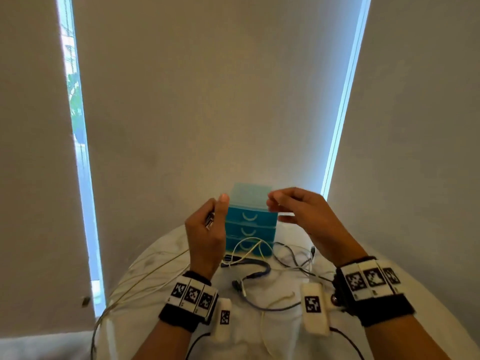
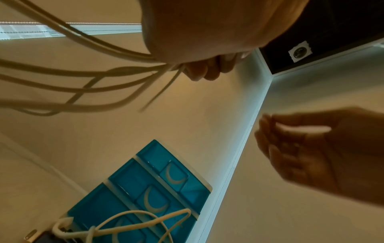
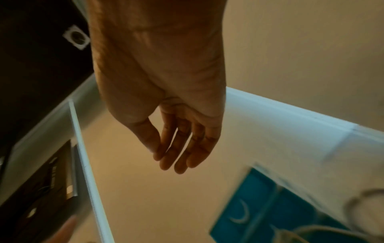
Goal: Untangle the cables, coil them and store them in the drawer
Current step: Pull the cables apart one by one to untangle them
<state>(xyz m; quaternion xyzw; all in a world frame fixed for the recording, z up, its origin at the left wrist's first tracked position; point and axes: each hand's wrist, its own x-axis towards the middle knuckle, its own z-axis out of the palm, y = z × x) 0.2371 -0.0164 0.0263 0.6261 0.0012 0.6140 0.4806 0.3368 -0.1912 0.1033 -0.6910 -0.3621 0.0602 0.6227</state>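
My left hand [image 1: 211, 216] is raised in front of a blue three-drawer unit [image 1: 249, 229] and grips several loops of a beige-white cable [image 1: 145, 279]. The loops hang down to the left past the table edge. In the left wrist view they fan out from my curled fingers [image 2: 199, 70] as the same cable [image 2: 83, 78]. My right hand [image 1: 275, 203] hovers level with the unit's top, fingers relaxed and holding nothing; the right wrist view shows this hand [image 3: 176, 156] with straight fingers. All the drawers look closed.
A tangle of other cables lies on the round white table [image 1: 285, 344] in front of the drawers: a white one [image 1: 249, 245], a black-and-blue one [image 1: 257, 271] and grey ones [image 1: 293, 258]. Roller blinds hang behind the table.
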